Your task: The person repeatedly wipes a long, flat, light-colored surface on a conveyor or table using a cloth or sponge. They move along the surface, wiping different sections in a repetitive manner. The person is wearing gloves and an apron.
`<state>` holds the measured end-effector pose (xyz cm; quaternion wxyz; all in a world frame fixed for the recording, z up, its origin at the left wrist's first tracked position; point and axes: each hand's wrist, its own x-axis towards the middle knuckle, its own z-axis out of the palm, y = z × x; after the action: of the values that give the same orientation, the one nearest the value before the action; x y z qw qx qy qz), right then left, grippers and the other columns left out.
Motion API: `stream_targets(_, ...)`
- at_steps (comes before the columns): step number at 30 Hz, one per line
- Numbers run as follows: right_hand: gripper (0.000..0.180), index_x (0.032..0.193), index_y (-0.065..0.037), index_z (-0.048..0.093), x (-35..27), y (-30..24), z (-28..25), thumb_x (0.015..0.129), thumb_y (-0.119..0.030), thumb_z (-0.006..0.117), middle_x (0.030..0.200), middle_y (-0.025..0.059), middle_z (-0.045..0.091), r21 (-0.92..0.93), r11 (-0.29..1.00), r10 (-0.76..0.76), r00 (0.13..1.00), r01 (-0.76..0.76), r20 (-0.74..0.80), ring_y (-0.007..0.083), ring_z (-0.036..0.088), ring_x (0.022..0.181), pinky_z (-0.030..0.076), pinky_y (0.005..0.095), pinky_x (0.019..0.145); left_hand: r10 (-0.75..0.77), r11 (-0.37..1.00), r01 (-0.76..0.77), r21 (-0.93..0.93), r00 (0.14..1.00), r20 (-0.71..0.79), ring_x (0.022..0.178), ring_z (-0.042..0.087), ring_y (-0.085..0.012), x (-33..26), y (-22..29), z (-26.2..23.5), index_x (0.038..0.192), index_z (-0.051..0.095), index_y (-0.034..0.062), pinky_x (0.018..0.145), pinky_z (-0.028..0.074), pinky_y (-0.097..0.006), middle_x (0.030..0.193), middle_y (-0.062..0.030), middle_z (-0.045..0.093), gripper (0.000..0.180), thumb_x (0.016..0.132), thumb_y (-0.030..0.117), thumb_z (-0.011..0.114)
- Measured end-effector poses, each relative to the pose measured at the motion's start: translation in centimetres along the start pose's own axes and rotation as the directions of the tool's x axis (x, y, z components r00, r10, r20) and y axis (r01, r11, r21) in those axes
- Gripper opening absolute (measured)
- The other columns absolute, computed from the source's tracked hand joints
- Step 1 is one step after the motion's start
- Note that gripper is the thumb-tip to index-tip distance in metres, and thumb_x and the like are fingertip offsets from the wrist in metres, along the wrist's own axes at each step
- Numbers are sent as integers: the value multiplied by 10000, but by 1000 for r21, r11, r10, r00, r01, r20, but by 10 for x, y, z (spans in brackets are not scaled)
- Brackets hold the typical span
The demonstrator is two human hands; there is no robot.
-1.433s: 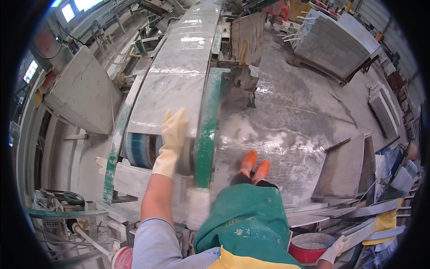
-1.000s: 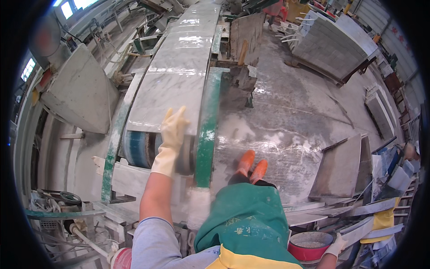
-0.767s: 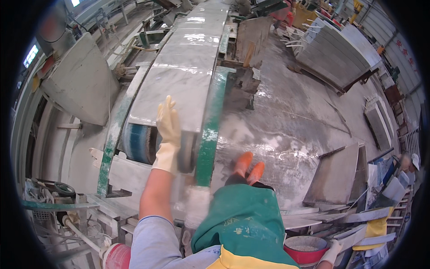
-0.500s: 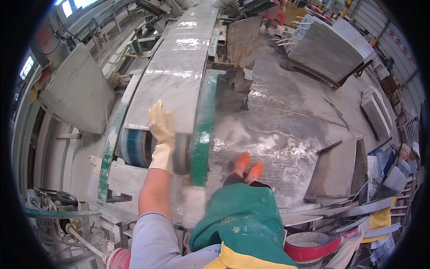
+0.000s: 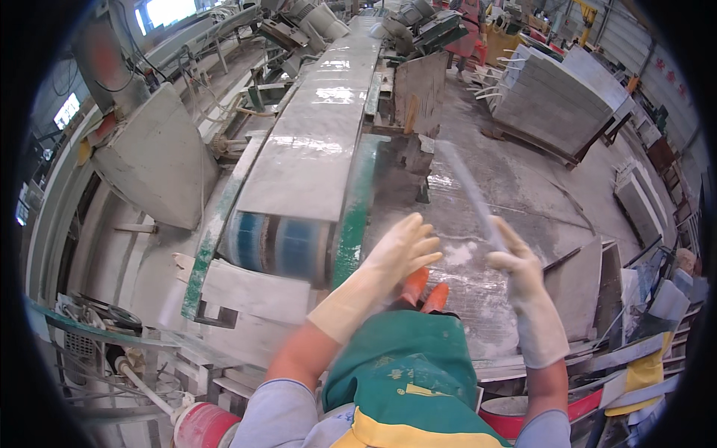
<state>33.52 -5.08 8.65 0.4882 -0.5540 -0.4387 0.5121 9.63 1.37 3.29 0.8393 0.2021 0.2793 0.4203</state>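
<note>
Right hand (image 5: 515, 265): gloved, closed round a thin grey strip (image 5: 467, 187), blurred, slanting toward 11 o'clock. Left hand (image 5: 403, 250): gloved, fingers spread, empty, just beside the strip at 9 o'clock. Stone slab (image 5: 314, 142) on the conveyor (image 5: 280, 243), at 10 o'clock.

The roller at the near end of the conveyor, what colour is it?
Blue, with lighter and darker vertical bands, on the roller in the head view.

Glossy wet stone slab (image 5: 317, 142); matt rubber-gloved right hand (image 5: 523, 272).
</note>
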Motion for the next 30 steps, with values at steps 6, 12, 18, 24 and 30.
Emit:
stream_targets(6,599,1276,-271,599,34,-3,148,697,-179,720,1442,139,449,-574,76,-279,570,816,773,438,356,1337,339,523,1087,464,876,-477,70,793,-396,1132,564,-317,-59,30,-59,1318,429,-11,960,484,-481,1281,-190,519,376,964,102,491)
stream_targets(12,674,1390,-188,492,69,9,186,774,-329,725,1525,183,313,-568,118,-146,580,815,801,382,223,1432,169,509,1175,583,788,-596,152,645,-494,1186,540,-298,-87,60,-146,1366,370,6,1009,457,-414,1302,-158,521,420,967,94,464)
stream_targets(18,688,1388,-148,491,85,42,62,772,-388,678,1487,207,375,-816,220,-203,844,534,497,387,295,1403,233,505,1152,440,828,-557,69,567,-697,1104,590,-342,-65,71,-222,1337,351,53,948,519,-543,1255,-180,510,379,972,4,441)
stream_targets(24,557,1291,-35,557,40,99,-90,803,-275,675,1368,208,511,-844,518,-266,964,138,-5,331,444,1313,341,420,1092,436,837,-542,71,583,-685,1127,582,-348,-49,66,-240,1333,365,56,950,518,-549,1263,-180,508,374,971,-17,424)
stream_targets(30,532,1288,29,549,-1,153,-158,815,-193,652,1327,194,552,-525,851,-214,919,9,-331,263,522,1243,384,338,1042,457,803,-592,68,539,-708,1144,574,-350,-39,74,-224,1339,372,75,954,522,-545,1295,-171,500,398,962,-44,413)
